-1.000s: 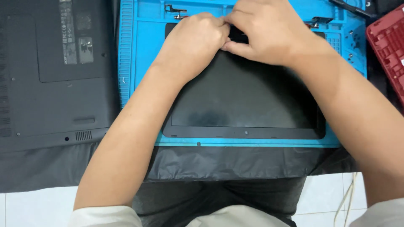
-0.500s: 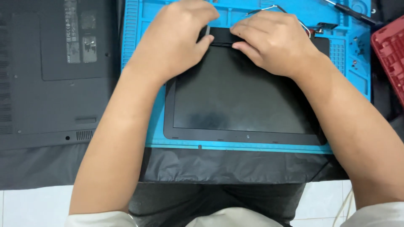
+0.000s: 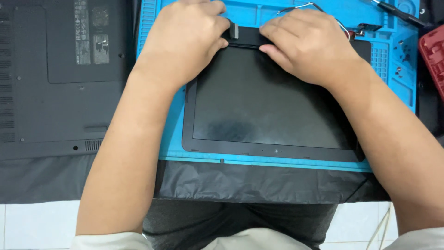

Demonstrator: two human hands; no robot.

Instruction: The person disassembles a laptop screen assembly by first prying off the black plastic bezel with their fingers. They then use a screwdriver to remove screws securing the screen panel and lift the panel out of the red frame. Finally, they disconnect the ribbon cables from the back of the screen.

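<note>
On the blue mat (image 3: pixel 393 88), the left hand (image 3: pixel 185 41) and right hand (image 3: pixel 310 46) are pinching the screen panel's (image 3: pixel 273 102) far edge, fingers clamped together.

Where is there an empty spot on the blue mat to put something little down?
Free: the blue mat to the right of the screen panel, before the red case; and a thin strip along the mat's near edge. Crowded: the panel's far edge, where the left hand and right hand press, with wires and a screwdriver beyond.
</note>
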